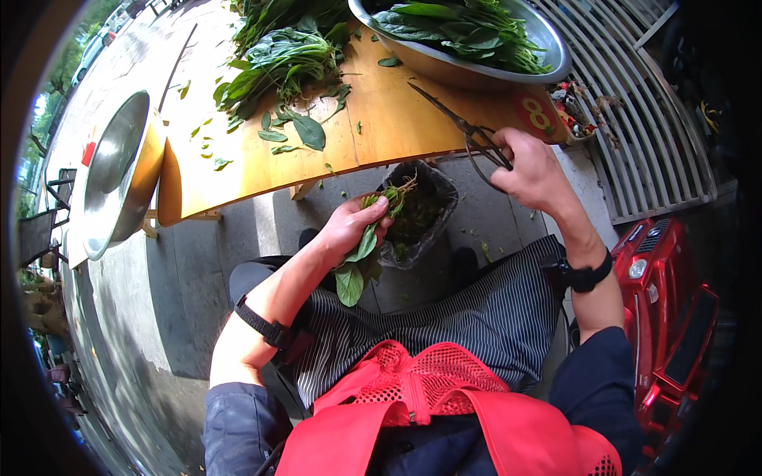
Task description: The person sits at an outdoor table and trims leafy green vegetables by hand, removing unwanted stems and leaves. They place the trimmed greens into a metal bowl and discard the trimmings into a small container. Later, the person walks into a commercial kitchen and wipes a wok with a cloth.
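Observation:
My left hand (360, 223) grips a small bunch of leafy greens (351, 282) above the near rim of a lined waste bin (452, 202). Pale roots stick out past my thumb over the bin, and the leaves hang down towards my lap. In my right hand (530, 166) is a pair of dark metal scissors (461, 122), held by the handles. Their blades point up and left over the table edge, apart from the bunch. Inside the bin lie dark green trimmings (414, 217).
Heaped greens (286, 65) and loose leaves lie on the wooden table (393, 131). A metal basin (464, 71) of greens stands at its far right. Another metal basin (116, 178) is tilted at the left. To the right are a metal grille (643, 107) and a red toy car (661, 297).

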